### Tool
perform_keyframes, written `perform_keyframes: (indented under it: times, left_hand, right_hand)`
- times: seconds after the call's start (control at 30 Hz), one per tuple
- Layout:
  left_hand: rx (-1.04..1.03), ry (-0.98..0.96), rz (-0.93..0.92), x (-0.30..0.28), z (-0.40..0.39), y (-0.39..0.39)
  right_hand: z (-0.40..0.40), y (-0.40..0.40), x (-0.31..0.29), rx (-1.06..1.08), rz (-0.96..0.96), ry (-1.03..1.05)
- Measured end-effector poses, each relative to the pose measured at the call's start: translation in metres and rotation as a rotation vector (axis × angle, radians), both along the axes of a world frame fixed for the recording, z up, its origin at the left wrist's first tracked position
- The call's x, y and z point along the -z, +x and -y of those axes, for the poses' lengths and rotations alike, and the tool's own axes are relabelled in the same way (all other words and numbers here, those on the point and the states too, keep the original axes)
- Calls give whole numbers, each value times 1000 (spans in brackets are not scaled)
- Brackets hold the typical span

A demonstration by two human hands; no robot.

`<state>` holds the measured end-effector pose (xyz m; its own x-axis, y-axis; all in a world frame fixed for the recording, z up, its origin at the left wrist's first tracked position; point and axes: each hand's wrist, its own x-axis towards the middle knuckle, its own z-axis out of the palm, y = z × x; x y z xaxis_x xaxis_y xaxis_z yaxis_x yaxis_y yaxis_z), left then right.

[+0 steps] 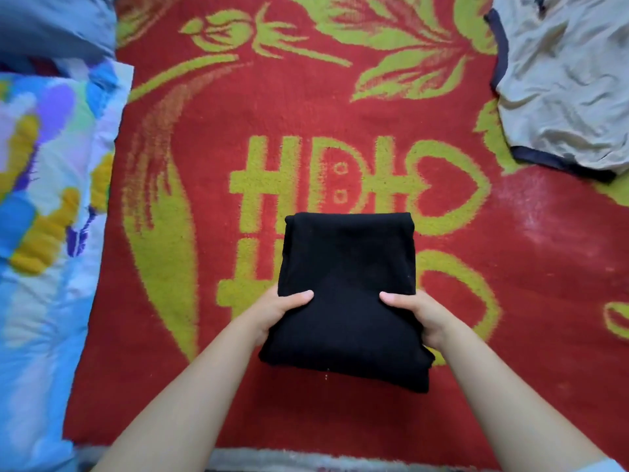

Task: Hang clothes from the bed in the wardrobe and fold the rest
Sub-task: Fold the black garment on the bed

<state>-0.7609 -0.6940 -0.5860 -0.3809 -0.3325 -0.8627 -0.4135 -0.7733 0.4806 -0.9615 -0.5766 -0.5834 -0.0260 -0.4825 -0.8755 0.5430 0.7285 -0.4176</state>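
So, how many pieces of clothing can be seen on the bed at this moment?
2. A folded black garment lies in the middle, gripped by the left hand and right hand. An unfolded grey shirt lies at the upper right. More may lie outside the view.

We read only a large yellow-green double-happiness sign on the red blanket (340, 107), partly covered at six o'clock

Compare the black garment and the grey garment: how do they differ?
The black garment is folded into a neat block; the grey garment lies loose and wrinkled. Both hands, left and right, hold the black one; nothing touches the grey. The grey has dark trim; the black is plain. Both are on the red blanket.
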Motion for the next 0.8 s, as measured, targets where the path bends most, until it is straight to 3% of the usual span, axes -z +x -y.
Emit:
perform_keyframes:
  times: [0.17, 0.3, 0.47, 0.67, 0.8]
  left_hand:
    - [-134, -77, -6, -51, -24, 33]
    - [-378, -211, -1, -109, -52, 79]
    - [-742, -355, 48, -205, -121, 179]
    - [-1209, -499, 232, -319, -282, 310]
    - [-1438, -603, 365, -383, -443, 384]
  right_hand:
    - [1, 16, -46, -144, 55, -55]
    - [30, 48, -112, -367, -46, -165]
    - [41, 153, -209, -654, -131, -354]
    - [-34, 328, -312, -1001, -24, -574]
    - [-148, 450, -369, -1226, 96, -698]
